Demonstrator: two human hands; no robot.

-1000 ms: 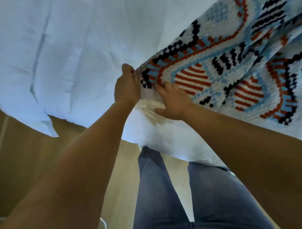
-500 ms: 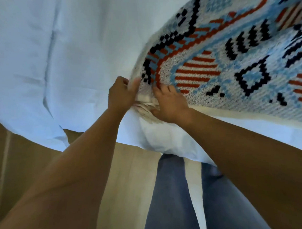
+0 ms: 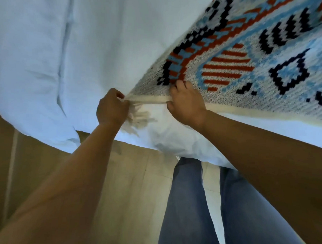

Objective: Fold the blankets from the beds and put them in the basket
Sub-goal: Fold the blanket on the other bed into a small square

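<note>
A knitted blanket [image 3: 245, 60] with blue, red, black and cream patterns lies spread over the right part of the bed. Its cream border runs along the near edge, with a fringe hanging at the corner. My left hand [image 3: 111, 108] pinches that corner, fingers closed on the cream hem. My right hand [image 3: 187, 101] grips the same hem a little to the right, thumb under the edge and fingers on top. The hem is stretched taut between both hands. No basket is in view.
The bed is covered with a white sheet [image 3: 84, 51] that hangs over the near edge. Below it is a light wooden floor [image 3: 126, 187]. My legs in blue jeans [image 3: 188, 203] stand close against the bed.
My hands have moved apart along the blanket's near hem, pulling it taut. The left hand now pinches the fringed corner, and the blanket lies flatter on the bed.
</note>
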